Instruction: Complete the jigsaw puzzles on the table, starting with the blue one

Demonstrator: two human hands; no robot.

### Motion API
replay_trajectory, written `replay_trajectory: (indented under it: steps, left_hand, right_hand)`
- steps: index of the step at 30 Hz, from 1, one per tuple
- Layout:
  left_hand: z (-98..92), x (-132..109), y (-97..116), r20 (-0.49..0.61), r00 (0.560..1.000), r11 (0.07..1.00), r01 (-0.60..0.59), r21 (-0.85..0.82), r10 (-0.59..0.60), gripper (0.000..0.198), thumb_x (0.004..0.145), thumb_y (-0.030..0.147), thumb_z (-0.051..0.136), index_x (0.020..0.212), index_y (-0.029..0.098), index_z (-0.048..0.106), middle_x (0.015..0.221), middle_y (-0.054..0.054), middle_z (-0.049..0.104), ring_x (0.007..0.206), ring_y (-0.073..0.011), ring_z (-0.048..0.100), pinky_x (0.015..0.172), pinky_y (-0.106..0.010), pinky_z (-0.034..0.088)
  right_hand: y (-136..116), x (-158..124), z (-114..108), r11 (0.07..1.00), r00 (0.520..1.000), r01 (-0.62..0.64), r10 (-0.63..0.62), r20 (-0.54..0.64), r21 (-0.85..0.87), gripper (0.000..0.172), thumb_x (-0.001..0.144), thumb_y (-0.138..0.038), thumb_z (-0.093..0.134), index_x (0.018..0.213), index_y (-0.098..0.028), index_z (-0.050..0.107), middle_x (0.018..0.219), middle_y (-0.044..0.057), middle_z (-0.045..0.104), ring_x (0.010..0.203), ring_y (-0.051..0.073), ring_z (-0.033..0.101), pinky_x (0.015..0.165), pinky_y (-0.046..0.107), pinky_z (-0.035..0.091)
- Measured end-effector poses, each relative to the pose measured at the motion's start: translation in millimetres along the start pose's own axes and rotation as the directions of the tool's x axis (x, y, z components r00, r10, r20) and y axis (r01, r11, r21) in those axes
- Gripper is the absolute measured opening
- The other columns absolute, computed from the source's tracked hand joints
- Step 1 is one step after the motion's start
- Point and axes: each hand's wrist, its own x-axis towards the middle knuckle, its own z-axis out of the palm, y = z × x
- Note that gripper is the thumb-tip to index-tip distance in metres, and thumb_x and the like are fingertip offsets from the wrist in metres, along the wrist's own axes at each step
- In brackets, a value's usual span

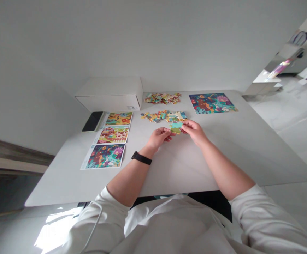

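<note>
Between my two hands is a small green and light-blue section of jigsaw puzzle [176,127]; I cannot tell whether it is one piece or a few joined. My left hand [159,137], with a black band on the wrist, pinches its left edge. At its right edge, my right hand [194,131] grips it between thumb and fingers. Just beyond lies a loose heap of puzzle pieces [158,115] in blue, yellow and green. Farther back is a second heap of pieces [162,98], mostly red, yellow and cream.
A completed dark-blue puzzle [211,103] lies at the back right of the table [248,148]. On the left are a white box [111,100], a phone [92,121] and a sheet with three printed pictures [112,134]. A wall stands behind the table.
</note>
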Motion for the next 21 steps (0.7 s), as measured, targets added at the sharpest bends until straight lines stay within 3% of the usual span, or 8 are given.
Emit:
replay_trajectory:
  steps: [6, 11, 14, 17, 21]
  left_hand:
    - [1.2, 2.3, -1.0, -0.036, 0.999, 1.0, 0.006, 0.021, -0.005, 0.046, 0.079, 0.057, 0.088, 0.088, 0.017, 0.068, 0.093, -0.012, 0.083, 0.067, -0.0129, 0.066, 0.063, -0.024, 0.05]
    - [-3.7, 6.4, -1.4, -0.156, 0.987, 0.998, -0.025, 0.049, 0.033, 0.044, 0.081, 0.056, 0.086, 0.091, 0.017, 0.069, 0.088, -0.009, 0.082, 0.057, -0.0096, 0.057, 0.057, -0.024, 0.047]
    - [-7.1, 7.5, -0.9, -0.216, 0.975, 0.997, -0.043, 0.067, 0.057, 0.048, 0.077, 0.06, 0.088, 0.081, 0.018, 0.064, 0.08, -0.007, 0.079, 0.054, -0.0085, 0.053, 0.055, -0.023, 0.045]
    - [-6.9, 7.1, -1.0, -0.215, 0.974, 0.995, -0.059, 0.079, 0.075, 0.056, 0.075, 0.067, 0.088, 0.074, 0.019, 0.059, 0.074, -0.006, 0.076, 0.054, -0.0084, 0.053, 0.054, -0.023, 0.045]
    - [-1.9, 4.2, 0.7, -0.165, 0.982, 0.991, -0.077, 0.113, 0.095, 0.054, 0.071, 0.066, 0.091, 0.08, 0.018, 0.066, 0.076, -0.004, 0.074, 0.056, -0.0087, 0.055, 0.054, -0.023, 0.046]
  right_hand:
    - [-0.3, 0.8, -1.5, 1.0, 1.0, -0.003, 0.002, -0.031, -0.031, 0.055, 0.065, -0.068, 0.085, 0.094, -0.026, 0.064, 0.083, 0.002, 0.072, 0.081, 0.02, 0.069, 0.078, 0.034, 0.056]
    - [-1.7, 1.0, -4.5, 0.998, 0.999, -0.011, 0.009, -0.043, -0.058, 0.054, 0.066, -0.067, 0.084, 0.094, -0.026, 0.064, 0.084, 0.002, 0.072, 0.081, 0.021, 0.068, 0.077, 0.035, 0.057]
    - [-1.7, 1.5, -5.4, 0.999, 1.0, -0.004, 0.002, -0.026, -0.045, 0.051, 0.065, -0.064, 0.086, 0.092, -0.026, 0.065, 0.084, 0.002, 0.073, 0.08, 0.021, 0.068, 0.077, 0.035, 0.057]
    - [0.4, 1.3, -3.2, 0.999, 1.0, 0.005, -0.006, -0.002, -0.053, 0.049, 0.066, -0.061, 0.087, 0.091, -0.025, 0.066, 0.084, 0.002, 0.073, 0.08, 0.021, 0.068, 0.078, 0.035, 0.057]
    - [0.7, -2.5, 1.7, 0.994, 0.998, 0.023, -0.018, 0.054, -0.104, 0.045, 0.07, -0.059, 0.087, 0.093, -0.025, 0.069, 0.083, 0.002, 0.073, 0.082, 0.022, 0.07, 0.081, 0.037, 0.059]
